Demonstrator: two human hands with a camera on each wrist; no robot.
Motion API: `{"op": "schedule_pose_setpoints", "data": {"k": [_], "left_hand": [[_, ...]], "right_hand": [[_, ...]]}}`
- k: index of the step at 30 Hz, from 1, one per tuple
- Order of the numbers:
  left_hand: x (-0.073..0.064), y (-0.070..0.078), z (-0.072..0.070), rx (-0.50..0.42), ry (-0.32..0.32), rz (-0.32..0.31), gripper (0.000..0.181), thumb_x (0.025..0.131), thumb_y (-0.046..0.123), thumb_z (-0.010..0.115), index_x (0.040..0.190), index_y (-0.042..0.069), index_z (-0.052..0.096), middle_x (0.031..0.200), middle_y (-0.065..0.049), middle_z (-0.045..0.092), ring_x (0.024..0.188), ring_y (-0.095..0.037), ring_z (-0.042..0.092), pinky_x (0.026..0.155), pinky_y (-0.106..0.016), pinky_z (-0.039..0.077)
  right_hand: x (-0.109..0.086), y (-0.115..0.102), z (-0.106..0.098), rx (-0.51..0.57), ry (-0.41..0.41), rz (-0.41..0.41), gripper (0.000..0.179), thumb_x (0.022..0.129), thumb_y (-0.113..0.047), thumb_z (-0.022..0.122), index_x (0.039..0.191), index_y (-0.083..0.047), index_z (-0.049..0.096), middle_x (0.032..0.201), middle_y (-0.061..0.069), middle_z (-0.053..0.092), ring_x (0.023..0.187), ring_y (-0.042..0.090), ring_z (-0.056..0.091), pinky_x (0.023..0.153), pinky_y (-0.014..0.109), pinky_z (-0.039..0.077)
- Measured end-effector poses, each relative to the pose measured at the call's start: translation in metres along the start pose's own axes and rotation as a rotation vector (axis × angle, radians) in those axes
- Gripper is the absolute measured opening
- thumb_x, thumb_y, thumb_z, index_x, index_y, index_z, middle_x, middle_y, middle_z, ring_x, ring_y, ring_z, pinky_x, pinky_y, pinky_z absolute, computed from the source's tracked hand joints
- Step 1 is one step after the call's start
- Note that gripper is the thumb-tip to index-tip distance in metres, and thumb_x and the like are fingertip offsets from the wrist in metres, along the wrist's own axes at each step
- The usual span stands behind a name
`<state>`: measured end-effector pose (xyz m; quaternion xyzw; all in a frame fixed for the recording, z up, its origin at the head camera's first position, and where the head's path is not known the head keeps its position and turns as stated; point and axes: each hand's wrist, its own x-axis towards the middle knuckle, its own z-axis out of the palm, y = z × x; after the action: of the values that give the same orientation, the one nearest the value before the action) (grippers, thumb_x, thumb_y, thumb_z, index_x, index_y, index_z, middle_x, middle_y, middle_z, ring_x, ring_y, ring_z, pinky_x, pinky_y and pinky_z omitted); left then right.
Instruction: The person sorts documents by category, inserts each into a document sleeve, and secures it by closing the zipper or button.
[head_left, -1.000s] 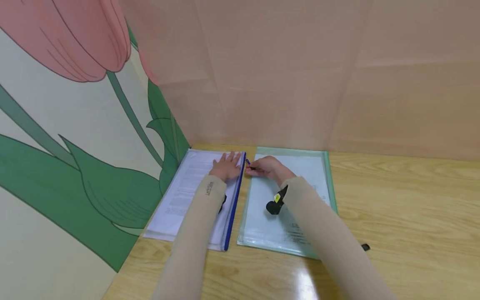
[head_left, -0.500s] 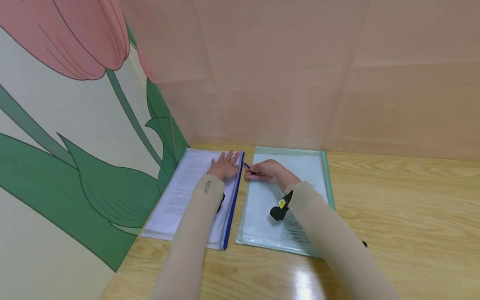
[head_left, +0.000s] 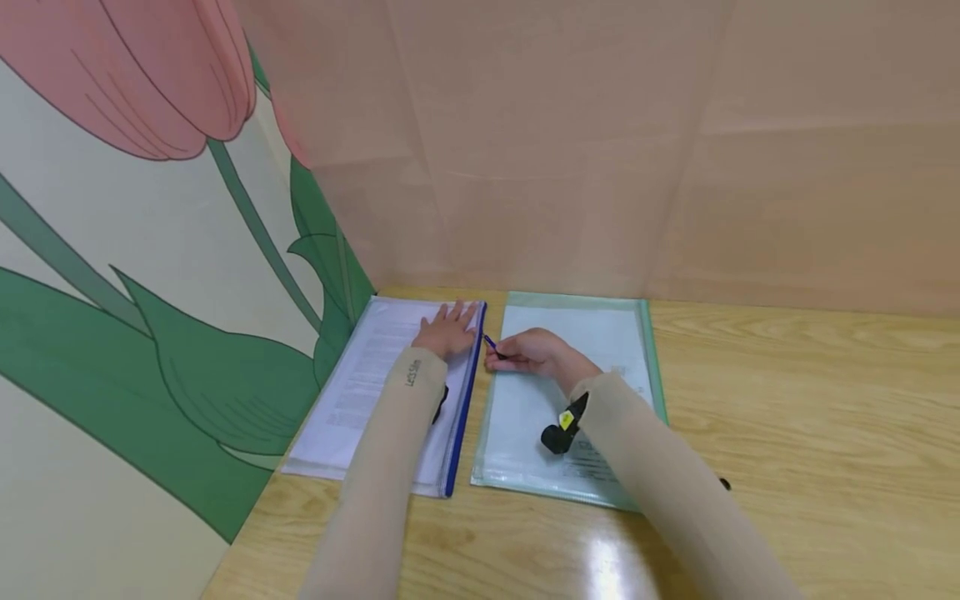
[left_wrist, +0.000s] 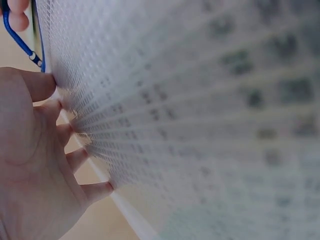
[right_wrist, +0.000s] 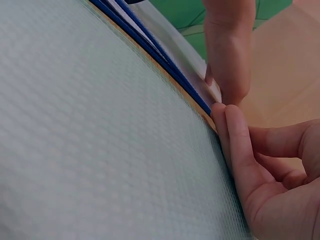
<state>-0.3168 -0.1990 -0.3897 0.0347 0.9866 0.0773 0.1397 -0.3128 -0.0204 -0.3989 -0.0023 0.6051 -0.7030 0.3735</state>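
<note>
A clear mesh zipper folder (head_left: 360, 392) with printed sheets inside lies at the left, its blue zipper edge (head_left: 467, 400) along the right side. My left hand (head_left: 444, 333) presses flat on its upper part with fingers spread. Close by that edge, my right hand (head_left: 536, 350) pinches the zipper pull (head_left: 490, 342), a blue cord with a dark end. In the left wrist view the blue cord (left_wrist: 17, 37) runs from a small metal slider up to fingertips. The right wrist view shows the right fingers (right_wrist: 240, 145) beside the blue edge; the pull is hidden there.
A green-edged mesh folder (head_left: 517, 442) with papers lies under my right hand and forearm. A small black object (head_left: 724, 483) shows on the wooden table (head_left: 810, 417) beyond the right sleeve. A tulip-painted wall (head_left: 187, 225) borders the left, a pinkish covering (head_left: 555, 167) the back.
My right hand has moved slightly toward me along the blue zipper edge, with the pull between its fingers. The left hand stays in place on the folder.
</note>
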Motion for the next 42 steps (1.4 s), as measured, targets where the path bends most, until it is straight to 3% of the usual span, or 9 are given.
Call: {"op": "schedule_pose_setpoints", "data": {"k": [22, 32, 42], "left_hand": [[0.001, -0.003, 0.004, 0.005, 0.011, 0.022, 0.057, 0.103, 0.037, 0.024, 0.155, 0.024, 0.006, 0.163, -0.005, 0.002, 0.149, -0.030, 0.001, 0.116, -0.060, 0.007], [-0.002, -0.002, -0.003, 0.016, 0.008, 0.023, 0.057, 0.103, 0.037, 0.024, 0.155, 0.024, 0.005, 0.163, -0.004, 0.001, 0.149, -0.029, -0.001, 0.116, -0.060, 0.006], [-0.002, -0.001, 0.000, 0.020, 0.011, 0.014, 0.057, 0.104, 0.037, 0.023, 0.155, 0.024, 0.004, 0.163, -0.004, 0.001, 0.149, -0.029, -0.001, 0.116, -0.060, 0.007]], "right_hand": [[-0.023, 0.013, 0.004, -0.128, -0.094, 0.035, 0.033, 0.097, 0.004, 0.044, 0.126, 0.019, 0.047, 0.083, 0.009, 0.071, 0.079, 0.014, 0.070, 0.079, 0.024, 0.056], [-0.032, 0.017, 0.010, -0.170, -0.117, 0.037, 0.030, 0.096, 0.005, 0.047, 0.122, 0.019, 0.051, 0.082, 0.010, 0.072, 0.079, 0.017, 0.070, 0.077, 0.027, 0.057], [-0.041, 0.024, 0.013, -0.230, -0.173, 0.016, 0.030, 0.095, 0.004, 0.048, 0.121, 0.019, 0.052, 0.083, 0.010, 0.072, 0.079, 0.017, 0.070, 0.077, 0.027, 0.057]]}}
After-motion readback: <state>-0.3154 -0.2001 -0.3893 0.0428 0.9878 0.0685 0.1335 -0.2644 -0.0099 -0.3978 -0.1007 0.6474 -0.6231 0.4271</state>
